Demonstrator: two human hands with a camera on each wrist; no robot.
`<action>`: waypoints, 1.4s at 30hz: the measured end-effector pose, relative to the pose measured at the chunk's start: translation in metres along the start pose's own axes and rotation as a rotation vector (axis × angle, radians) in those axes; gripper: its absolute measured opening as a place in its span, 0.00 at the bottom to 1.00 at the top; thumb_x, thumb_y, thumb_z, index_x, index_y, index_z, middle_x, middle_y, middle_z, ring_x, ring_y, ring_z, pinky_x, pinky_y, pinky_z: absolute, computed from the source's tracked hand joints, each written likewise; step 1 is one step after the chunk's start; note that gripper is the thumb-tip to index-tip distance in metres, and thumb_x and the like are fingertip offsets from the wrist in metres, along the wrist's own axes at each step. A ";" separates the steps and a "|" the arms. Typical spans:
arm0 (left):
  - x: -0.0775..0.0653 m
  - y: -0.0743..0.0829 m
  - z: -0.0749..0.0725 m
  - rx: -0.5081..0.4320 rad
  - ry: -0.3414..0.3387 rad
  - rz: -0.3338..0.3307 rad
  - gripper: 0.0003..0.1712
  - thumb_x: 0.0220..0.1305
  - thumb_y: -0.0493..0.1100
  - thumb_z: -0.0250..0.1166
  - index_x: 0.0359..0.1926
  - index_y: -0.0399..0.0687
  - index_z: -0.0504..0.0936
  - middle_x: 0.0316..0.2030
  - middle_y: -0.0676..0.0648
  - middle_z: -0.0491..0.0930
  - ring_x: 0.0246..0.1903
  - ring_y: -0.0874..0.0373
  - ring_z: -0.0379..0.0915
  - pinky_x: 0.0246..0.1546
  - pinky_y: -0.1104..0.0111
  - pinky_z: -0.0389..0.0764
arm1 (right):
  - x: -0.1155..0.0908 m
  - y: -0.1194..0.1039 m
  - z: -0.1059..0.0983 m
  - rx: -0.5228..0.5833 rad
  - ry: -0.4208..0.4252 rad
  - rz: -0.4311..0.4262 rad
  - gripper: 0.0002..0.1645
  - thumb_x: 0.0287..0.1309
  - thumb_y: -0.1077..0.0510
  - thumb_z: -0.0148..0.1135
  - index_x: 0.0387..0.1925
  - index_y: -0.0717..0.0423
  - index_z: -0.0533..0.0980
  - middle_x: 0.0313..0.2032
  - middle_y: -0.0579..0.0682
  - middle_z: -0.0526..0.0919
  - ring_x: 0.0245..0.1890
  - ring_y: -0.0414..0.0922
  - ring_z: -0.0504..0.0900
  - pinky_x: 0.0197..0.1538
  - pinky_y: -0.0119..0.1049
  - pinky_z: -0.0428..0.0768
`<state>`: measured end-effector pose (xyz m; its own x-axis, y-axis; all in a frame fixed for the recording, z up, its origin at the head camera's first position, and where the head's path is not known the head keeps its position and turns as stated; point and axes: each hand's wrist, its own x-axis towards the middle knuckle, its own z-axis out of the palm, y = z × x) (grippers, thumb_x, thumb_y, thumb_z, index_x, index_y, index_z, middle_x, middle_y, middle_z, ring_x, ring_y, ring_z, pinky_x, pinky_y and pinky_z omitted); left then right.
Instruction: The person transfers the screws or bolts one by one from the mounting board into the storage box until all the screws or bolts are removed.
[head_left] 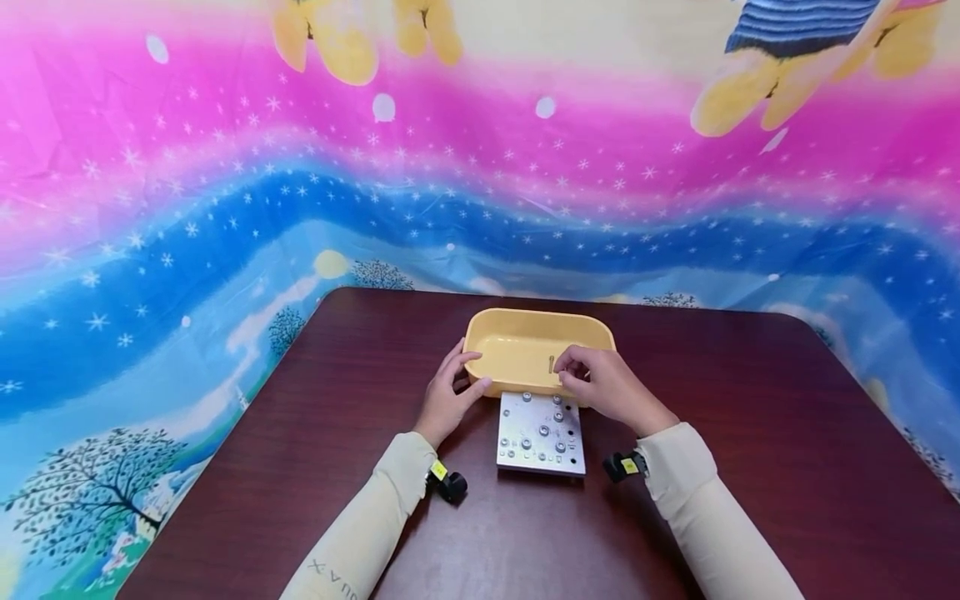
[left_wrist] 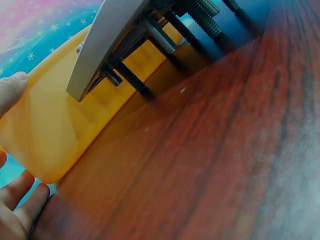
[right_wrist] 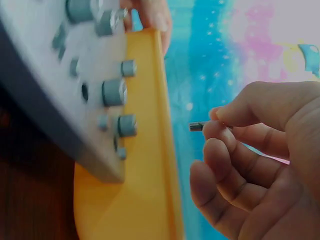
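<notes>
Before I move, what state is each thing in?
Tub: upright, open-topped.
Left hand: touching the tub's left end.
Right hand: fingers curled, pinching.
Pinched screw: partly hidden by the right hand.
Slim metal piece: appears to lie inside the tub.
Metal plate: fitted with screws, threaded ends showing beneath.

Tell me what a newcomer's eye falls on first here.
Probably the pink-and-blue snowflake backdrop behind the dark table. Next, the yellow tray on the table, the left hand holding its left end. Then the metal plate in front of it, studded with bolts, and the right hand at the tray's right side, pinching a small screw.
</notes>
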<state>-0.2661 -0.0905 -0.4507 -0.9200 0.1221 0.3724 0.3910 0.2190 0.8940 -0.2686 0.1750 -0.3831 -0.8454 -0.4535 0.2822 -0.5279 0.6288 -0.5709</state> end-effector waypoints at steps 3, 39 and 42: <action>0.001 0.001 -0.001 -0.001 0.005 0.002 0.26 0.62 0.39 0.67 0.59 0.35 0.73 0.72 0.42 0.53 0.61 0.44 0.67 0.57 0.45 0.72 | 0.006 0.006 0.000 0.006 0.006 0.012 0.05 0.59 0.64 0.59 0.37 0.58 0.80 0.28 0.42 0.80 0.28 0.40 0.76 0.34 0.34 0.79; -0.002 0.004 0.000 0.002 0.000 -0.025 0.26 0.62 0.40 0.67 0.60 0.35 0.73 0.72 0.40 0.53 0.64 0.44 0.63 0.58 0.46 0.71 | 0.047 0.051 0.021 -0.139 -0.130 0.197 0.08 0.62 0.62 0.59 0.39 0.55 0.83 0.33 0.48 0.82 0.30 0.44 0.76 0.37 0.38 0.76; -0.002 0.004 0.000 0.000 0.004 -0.025 0.26 0.62 0.40 0.67 0.59 0.36 0.73 0.72 0.42 0.53 0.64 0.44 0.63 0.58 0.46 0.71 | 0.047 0.052 0.022 -0.141 -0.137 0.199 0.08 0.62 0.62 0.59 0.40 0.55 0.83 0.32 0.48 0.82 0.29 0.44 0.76 0.35 0.37 0.76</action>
<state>-0.2627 -0.0903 -0.4478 -0.9296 0.1129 0.3509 0.3678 0.2220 0.9030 -0.3342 0.1724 -0.4162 -0.9197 -0.3875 0.0633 -0.3670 0.7911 -0.4893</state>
